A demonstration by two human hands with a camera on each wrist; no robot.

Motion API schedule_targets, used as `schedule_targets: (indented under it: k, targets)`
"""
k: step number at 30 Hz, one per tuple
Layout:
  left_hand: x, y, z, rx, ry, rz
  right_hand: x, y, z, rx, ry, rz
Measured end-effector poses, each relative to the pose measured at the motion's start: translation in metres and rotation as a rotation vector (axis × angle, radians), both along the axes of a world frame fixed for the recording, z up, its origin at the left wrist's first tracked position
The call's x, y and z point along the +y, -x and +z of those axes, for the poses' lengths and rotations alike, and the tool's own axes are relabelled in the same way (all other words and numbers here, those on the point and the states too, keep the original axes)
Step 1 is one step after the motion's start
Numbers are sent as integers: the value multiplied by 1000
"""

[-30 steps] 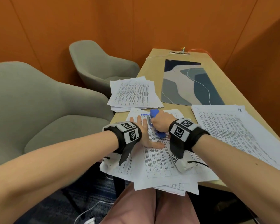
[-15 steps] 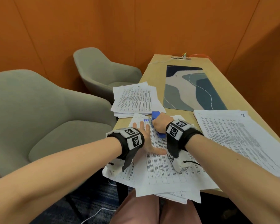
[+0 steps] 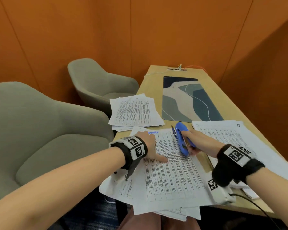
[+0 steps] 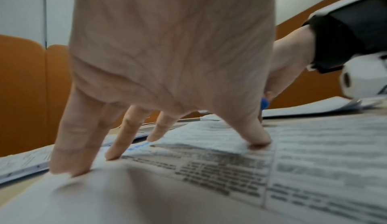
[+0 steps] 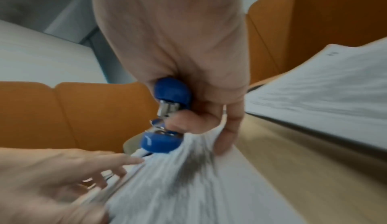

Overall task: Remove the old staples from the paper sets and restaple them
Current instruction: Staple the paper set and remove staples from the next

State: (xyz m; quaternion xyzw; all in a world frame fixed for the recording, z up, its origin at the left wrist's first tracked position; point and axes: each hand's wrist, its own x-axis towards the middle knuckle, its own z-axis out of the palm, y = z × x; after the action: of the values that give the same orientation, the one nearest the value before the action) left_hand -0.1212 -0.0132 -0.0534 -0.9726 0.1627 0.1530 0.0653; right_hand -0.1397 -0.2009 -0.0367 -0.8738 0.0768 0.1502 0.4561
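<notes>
Paper set (image 3: 171, 170) flat at near table (image 3: 156, 83) edge — I see left hand (image 3: 149, 143) spread, fingertips pressing its upper left. Right hand (image 3: 201, 142) grips blue stapler (image 3: 181, 138) over set's top right edge — stapler's mouth gaping.

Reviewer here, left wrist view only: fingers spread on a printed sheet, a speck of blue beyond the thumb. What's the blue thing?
Observer: A blue stapler, gripped by the right hand.
Operator: Clamped shut?
Observer: No. The right wrist view shows its blue halves apart, with metal between them.
Operator: Other paper around?
Observer: Two more stacks: the far stack by the chairs and the right stack.
</notes>
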Motion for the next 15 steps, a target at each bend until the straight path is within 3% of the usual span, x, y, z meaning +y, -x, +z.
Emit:
schedule_targets:
  k: [2,6,9,12,14,15]
  targets:
    - [-3,-4,-4,-34,8,-8,-8,4,-8,-4,-53,-11]
    - [-9,-9,-15,114,68,-55,-15,4,-17,-6,-86,-44]
    - [-7,-11,-7,122,169,-139,-15,3,-16,-9,-105,-47]
    - [-2,-15,3,-3,468,-95,-11,4,-13,-23,-106,-59]
    - [-4,-19,8,-68,736,41,-7,6,-9,-76,-50,-53]
    - [-8,-21,11,-21,898,124,-4,9,-6,-125,11,-37]
